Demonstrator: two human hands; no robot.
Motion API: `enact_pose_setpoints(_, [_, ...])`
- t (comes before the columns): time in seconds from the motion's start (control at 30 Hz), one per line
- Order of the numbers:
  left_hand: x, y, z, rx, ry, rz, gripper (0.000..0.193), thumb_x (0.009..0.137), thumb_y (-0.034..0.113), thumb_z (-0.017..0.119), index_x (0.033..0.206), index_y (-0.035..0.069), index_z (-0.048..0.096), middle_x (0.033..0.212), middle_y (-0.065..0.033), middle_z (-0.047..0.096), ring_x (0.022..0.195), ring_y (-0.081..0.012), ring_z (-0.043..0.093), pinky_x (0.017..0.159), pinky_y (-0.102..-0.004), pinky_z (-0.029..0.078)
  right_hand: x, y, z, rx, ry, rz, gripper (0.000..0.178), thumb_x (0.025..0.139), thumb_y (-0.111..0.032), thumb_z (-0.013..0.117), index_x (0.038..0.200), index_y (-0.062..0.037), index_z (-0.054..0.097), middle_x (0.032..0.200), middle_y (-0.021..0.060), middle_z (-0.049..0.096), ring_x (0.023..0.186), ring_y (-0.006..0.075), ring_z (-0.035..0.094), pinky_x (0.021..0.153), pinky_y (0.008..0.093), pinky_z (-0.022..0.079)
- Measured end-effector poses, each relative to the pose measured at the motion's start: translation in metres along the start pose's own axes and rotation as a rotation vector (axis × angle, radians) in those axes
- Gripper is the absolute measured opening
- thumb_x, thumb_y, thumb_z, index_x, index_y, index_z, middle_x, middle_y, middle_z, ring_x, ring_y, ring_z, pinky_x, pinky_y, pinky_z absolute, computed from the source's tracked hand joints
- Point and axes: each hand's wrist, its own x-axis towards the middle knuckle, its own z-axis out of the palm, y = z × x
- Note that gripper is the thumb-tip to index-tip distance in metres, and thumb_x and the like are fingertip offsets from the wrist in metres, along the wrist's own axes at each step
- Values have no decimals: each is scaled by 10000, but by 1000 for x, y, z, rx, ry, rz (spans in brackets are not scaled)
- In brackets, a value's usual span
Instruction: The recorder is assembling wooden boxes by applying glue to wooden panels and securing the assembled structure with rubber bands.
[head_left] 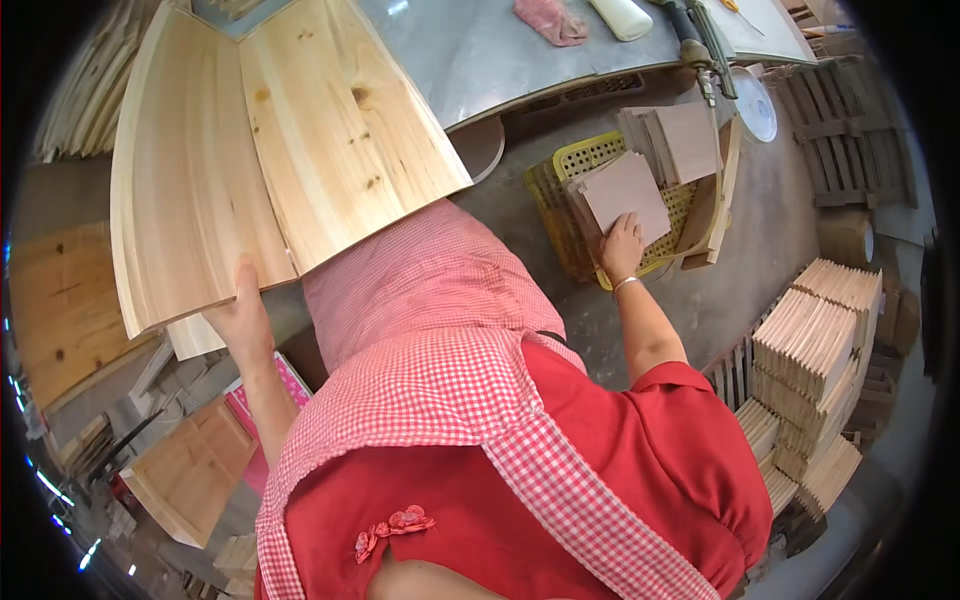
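Note:
My left hand (243, 312) grips the near edge of a pale wooden panel (200, 180), its thumb on top and the other fingers hidden below. A second, knotty panel (340, 130) lies against it on the right, with a thin seam between them. To the right, my right hand (622, 245) has its fingers on the near edge of a thin pinkish-brown square board (628, 195). That board tops a stack in a yellow perforated basket (585, 153). More such boards (688, 143) stand behind it in the basket.
A grey-topped table (450, 50) carries a pink cloth (555, 20), a white bottle (622, 14) and an air tool (695, 45). A wooden strip (718, 205) leans along the basket's right side. Stacked slatted wood (810, 350) stands at the right, and a wooden piece (190, 465) at lower left.

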Motion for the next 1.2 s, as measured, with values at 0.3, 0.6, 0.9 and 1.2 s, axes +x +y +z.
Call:
enact_pose_setpoints(0.3, [-2, 11, -7, 138, 37, -75, 545, 926, 66, 670, 1400, -59, 431, 1335, -167, 536, 1163, -228, 563, 1015, -342, 449, 36, 9, -86, 201, -142, 189, 280, 862, -212, 554, 1082, -77, 662, 890, 197, 719, 837, 435, 700, 751, 537, 563])
enact_pose_setpoints(0.6, [-4, 11, -3, 7, 21, -46, 434, 858, 37, 682, 1251, -78, 538, 1165, -165, 626, 1053, -238, 622, 920, -343, 495, 96, -17, -331, 663, 357, 3, 287, 872, -30, 505, 1132, -25, 626, 956, 190, 701, 877, 319, 693, 778, 385, 531])
enact_pose_setpoints(0.9, [-4, 12, -12, 46, 21, -31, 426, 855, 60, 687, 1244, -69, 570, 1153, -174, 647, 1056, -255, 635, 904, -353, 501, 240, -302, -425, 886, 459, -923, 204, 879, -24, 534, 1066, -8, 614, 949, 229, 648, 895, 415, 622, 789, 450, 491])
enact_pose_setpoints(1.2, [-5, 11, -15, 92, 24, -103, 349, 876, 60, 690, 1193, -61, 610, 1094, -155, 669, 1008, -241, 646, 864, -351, 518, 324, -443, -414, 639, 520, -1187, 78, 880, -36, 532, 957, -37, 546, 843, 227, 646, 830, 441, 620, 705, 518, 479])
